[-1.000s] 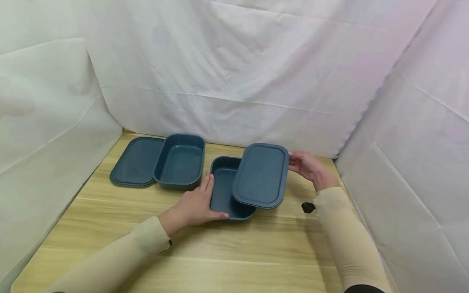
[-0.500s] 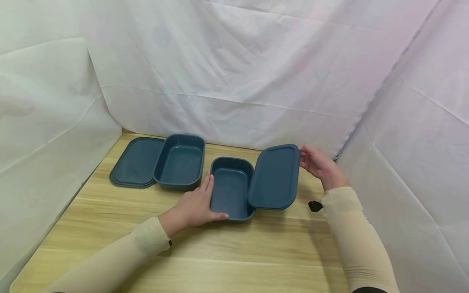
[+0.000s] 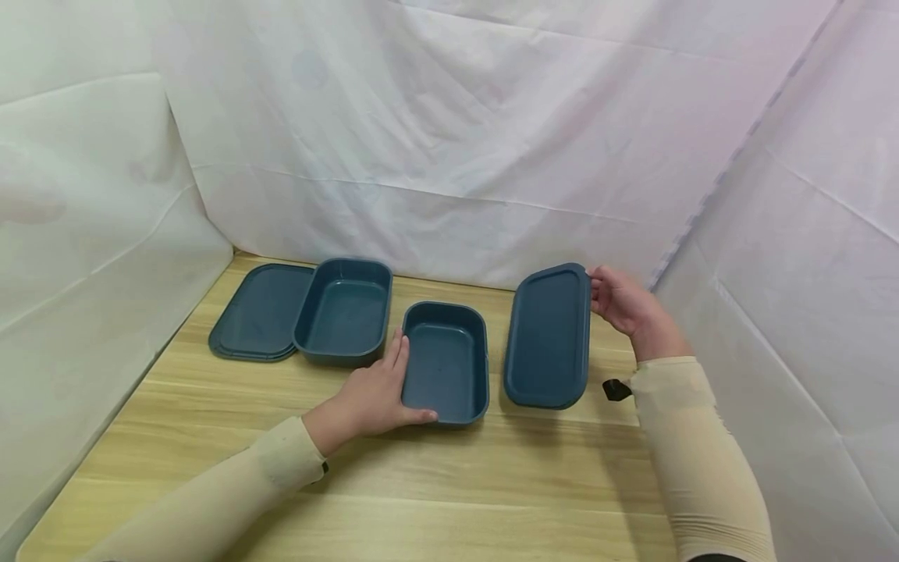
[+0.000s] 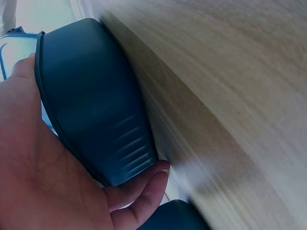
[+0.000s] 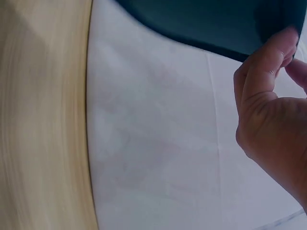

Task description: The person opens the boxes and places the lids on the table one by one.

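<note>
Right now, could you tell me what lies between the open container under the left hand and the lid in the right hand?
Only a bare strip of wooden table separates container and lid, seen from the head view.

A light wooden table (image 3: 435,484) carries four dark blue pieces. Near its far left corner a flat lid (image 3: 258,314) lies beside a larger open container (image 3: 344,311). Toward the middle of the far edge sits a smaller open container (image 3: 445,362). Toward the right edge, another lid (image 3: 548,337) is tilted, its near end on the wood.
</note>
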The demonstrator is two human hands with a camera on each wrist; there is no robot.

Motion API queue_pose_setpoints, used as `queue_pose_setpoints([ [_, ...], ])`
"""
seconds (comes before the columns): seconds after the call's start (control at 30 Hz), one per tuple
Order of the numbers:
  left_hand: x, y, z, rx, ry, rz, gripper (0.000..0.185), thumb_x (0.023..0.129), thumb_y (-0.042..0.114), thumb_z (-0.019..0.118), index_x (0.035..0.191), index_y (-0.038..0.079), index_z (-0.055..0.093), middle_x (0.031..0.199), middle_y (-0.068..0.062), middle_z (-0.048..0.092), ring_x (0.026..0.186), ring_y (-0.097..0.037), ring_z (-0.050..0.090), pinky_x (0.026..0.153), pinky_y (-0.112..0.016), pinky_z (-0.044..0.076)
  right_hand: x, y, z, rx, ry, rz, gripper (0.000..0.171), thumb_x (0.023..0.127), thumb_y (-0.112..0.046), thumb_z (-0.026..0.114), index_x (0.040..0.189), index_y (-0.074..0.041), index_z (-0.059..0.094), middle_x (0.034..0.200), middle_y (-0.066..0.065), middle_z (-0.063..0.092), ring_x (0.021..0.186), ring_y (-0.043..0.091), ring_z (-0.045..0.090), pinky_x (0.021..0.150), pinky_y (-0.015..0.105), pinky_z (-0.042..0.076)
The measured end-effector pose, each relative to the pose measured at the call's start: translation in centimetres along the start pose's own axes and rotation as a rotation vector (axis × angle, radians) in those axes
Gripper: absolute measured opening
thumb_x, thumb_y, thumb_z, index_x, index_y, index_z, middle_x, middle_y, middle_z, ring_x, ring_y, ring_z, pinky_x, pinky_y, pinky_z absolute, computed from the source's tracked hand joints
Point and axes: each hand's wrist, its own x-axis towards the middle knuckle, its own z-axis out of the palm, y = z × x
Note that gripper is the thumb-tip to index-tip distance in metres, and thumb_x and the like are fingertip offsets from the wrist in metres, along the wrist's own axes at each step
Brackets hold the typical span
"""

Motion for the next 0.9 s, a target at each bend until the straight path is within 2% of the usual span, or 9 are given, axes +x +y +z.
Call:
queue_pose_setpoints([
  [0.17, -0.05, 0.05, -0.03, 0.016, 0.001, 0.001, 0.145, 0.083, 0.094, 0.067, 0.175, -0.004, 0.012, 0.183, -0.023, 0.000, 0.139, -0.039, 0.064, 0.061, -0.035, 0.055, -0.15, -0.43, 0.16, -0.052, 0.051, 0.007, 0.046, 0.118, -0.006, 0.043, 0.091, -0.007, 0.080, 0.086, 0.003, 0.078, 0.078, 0.014, 0.073, 0.075, 0.027, 0.063],
  [0.37, 0.03, -0.01, 0.06, 0.015, 0.001, 0.004, 0.145, 0.083, 0.095, 0.065, 0.175, -0.004, 0.011, 0.183, -0.023, 0.000, 0.139, -0.039, 0.064, 0.059, -0.035, 0.053, -0.04, -0.34, 0.46, -0.121, 0.188, 0.022, 0.038, 0.115, -0.011, 0.053, 0.086, -0.009, 0.078, 0.077, -0.001, 0.072, 0.070, 0.011, 0.067, 0.069, 0.025, 0.061],
  [0.5, 0.01, 0.05, 0.03, 0.024, -0.010, 0.006, 0.147, 0.083, 0.098, 0.062, 0.175, -0.003, 0.008, 0.183, -0.023, -0.002, 0.140, -0.038, 0.063, 0.061, -0.034, 0.054, 0.06, -0.23, 0.51, -0.209, 0.267, 0.006, 0.033, 0.114, -0.015, 0.057, 0.086, -0.009, 0.075, 0.073, -0.003, 0.065, 0.066, 0.011, 0.062, 0.065, 0.024, 0.058],
  [0.63, 0.04, 0.01, 0.02, 0.021, -0.009, 0.004, 0.146, 0.083, 0.096, 0.064, 0.175, -0.003, 0.009, 0.183, -0.023, -0.001, 0.139, -0.039, 0.063, 0.059, -0.034, 0.053, 0.17, -0.16, 0.41, -0.299, 0.295, -0.005, 0.029, 0.112, -0.016, 0.056, 0.089, -0.006, 0.072, 0.072, -0.002, 0.063, 0.065, 0.012, 0.061, 0.064, 0.026, 0.058],
  [0.9, 0.09, 0.03, 0.05, 0.001, -0.002, -0.002, 0.144, 0.084, 0.093, 0.069, 0.174, -0.005, 0.013, 0.183, -0.023, 0.000, 0.136, -0.039, 0.065, 0.060, -0.036, 0.054, 0.50, -0.18, -0.17, -0.395, 0.330, 0.002, 0.028, 0.111, -0.016, 0.054, 0.099, 0.004, 0.070, 0.073, -0.001, 0.064, 0.065, 0.013, 0.063, 0.066, 0.029, 0.062],
])
